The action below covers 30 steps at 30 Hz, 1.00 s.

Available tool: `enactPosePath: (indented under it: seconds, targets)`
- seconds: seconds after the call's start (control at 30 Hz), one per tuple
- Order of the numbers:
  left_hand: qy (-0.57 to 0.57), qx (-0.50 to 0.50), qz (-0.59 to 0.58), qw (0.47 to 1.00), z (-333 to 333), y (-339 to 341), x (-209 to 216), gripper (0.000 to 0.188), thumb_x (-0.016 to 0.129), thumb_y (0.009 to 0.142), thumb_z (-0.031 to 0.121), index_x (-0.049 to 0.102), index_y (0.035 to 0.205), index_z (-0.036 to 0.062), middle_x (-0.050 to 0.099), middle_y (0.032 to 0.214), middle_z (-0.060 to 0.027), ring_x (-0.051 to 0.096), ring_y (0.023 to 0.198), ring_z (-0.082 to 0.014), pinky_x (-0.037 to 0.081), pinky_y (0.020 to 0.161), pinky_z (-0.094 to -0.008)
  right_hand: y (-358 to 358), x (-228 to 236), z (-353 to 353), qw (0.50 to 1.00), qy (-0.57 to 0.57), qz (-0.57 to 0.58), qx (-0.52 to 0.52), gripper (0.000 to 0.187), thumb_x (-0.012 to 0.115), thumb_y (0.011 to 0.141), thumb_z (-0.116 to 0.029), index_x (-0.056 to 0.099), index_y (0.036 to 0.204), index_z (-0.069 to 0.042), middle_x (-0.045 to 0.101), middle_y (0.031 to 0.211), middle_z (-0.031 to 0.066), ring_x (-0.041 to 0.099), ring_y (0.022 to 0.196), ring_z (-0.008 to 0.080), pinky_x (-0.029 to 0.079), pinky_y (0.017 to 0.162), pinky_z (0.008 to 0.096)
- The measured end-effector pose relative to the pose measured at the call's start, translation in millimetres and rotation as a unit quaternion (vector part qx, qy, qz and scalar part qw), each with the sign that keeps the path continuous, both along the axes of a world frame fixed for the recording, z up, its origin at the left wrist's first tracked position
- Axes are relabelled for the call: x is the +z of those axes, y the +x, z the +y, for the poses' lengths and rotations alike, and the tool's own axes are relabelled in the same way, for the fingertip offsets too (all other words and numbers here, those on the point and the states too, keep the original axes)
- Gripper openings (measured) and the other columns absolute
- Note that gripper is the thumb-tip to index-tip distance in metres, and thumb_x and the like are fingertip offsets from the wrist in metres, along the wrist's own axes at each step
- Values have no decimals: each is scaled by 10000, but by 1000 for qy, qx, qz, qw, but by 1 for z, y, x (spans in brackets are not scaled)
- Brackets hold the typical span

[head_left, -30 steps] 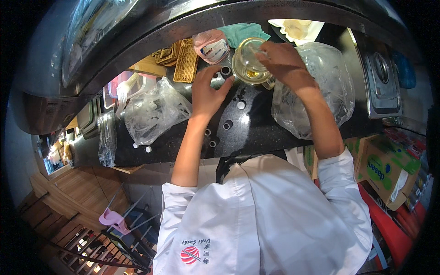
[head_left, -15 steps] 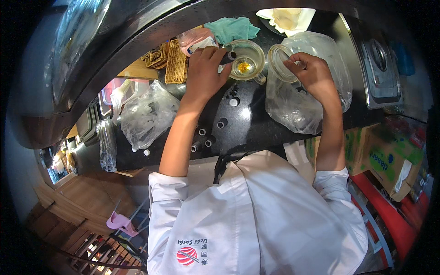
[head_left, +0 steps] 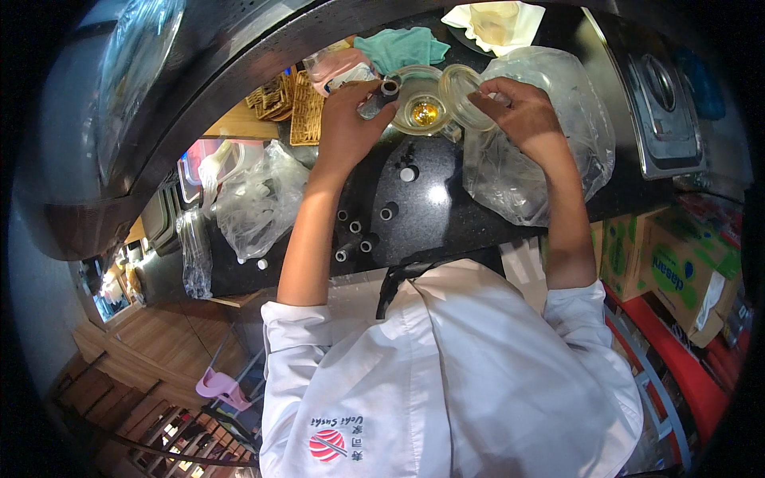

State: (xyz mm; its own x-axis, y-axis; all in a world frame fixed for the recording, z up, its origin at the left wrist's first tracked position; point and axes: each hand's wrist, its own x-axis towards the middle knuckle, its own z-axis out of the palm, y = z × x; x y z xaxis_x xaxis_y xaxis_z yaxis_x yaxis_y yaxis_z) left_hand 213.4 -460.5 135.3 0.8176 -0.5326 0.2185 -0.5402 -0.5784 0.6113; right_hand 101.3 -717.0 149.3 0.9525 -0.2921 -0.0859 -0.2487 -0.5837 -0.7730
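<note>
My left hand (head_left: 348,119) is closed around a small dark bottle (head_left: 389,89), whose uncapped mouth faces up. Just right of it stands a clear jug (head_left: 401,119) with some yellow liquid (head_left: 425,113) at the bottom. A clear round lid (head_left: 458,92) is pinched in the fingers of my right hand (head_left: 518,115). It is tilted and overlaps the jug's right rim in view; whether they touch, I cannot tell. Several small dark open bottles (head_left: 386,213) are grouped on the black counter near its front edge. A small white-topped piece (head_left: 408,174) sits farther back.
Clear plastic bags lie on both sides, a large one (head_left: 550,175) under my right forearm and another (head_left: 259,199) at left. Behind are a wicker basket (head_left: 307,111), a green cloth (head_left: 402,49) and a paper-lined dish (head_left: 502,28). A metal lidded container (head_left: 665,119) stands at right.
My right hand has brought the lid left, closer over the jug. My left hand has drawn the bottle slightly left, away from the jug's opening, and its mouth points more upward.
</note>
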Motion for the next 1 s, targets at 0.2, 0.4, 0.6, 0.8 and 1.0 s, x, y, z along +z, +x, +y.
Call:
enactPosePath:
  seconds: [0.2, 0.4, 0.6, 0.8, 1.0]
  targets:
    - [-119, 62, 82, 988, 10, -14, 1, 400, 860, 820, 242, 729, 1107, -4, 725, 1009, -110, 674, 935, -202, 534, 847, -331, 36, 0, 18, 995, -62, 10, 84, 396, 700, 944, -391, 725, 1166, -63, 745, 1019, 192, 714, 966, 335, 540, 845, 393]
    - [-144, 87, 37, 985, 27, -30, 8, 376, 856, 819, 232, 725, 1086, 2, 713, 1024, -112, 671, 932, -226, 529, 850, -346, 62, 7, 36, 977, -136, 32, 161, 426, 667, 953, -395, 716, 1174, -35, 742, 1040, 215, 717, 995, 370, 544, 872, 426]
    - [-18, -11, -97, 995, 23, -15, 9, 376, 810, 818, 240, 715, 1119, 36, 682, 1050, -126, 623, 1025, -320, 491, 916, -426, 51, 14, 18, 987, -138, 39, 78, 419, 685, 944, -403, 728, 1139, -34, 742, 984, 224, 727, 944, 354, 543, 847, 430]
    - [160, -71, -206, 963, 4, -4, 8, 376, 795, 811, 244, 720, 1155, 112, 672, 1096, -119, 604, 1098, -336, 484, 941, -467, 27, 15, 1, 990, -129, 27, 41, 408, 694, 939, -408, 735, 1117, -44, 743, 958, 216, 719, 875, 348, 536, 817, 430]
    - [151, -66, -132, 977, -3, 4, 4, 358, 784, 828, 242, 729, 1146, 88, 706, 1120, -127, 633, 1100, -353, 492, 958, -468, 22, 10, 1, 991, -117, 8, 59, 414, 690, 941, -414, 732, 1119, -43, 745, 974, 209, 721, 911, 356, 539, 833, 426]
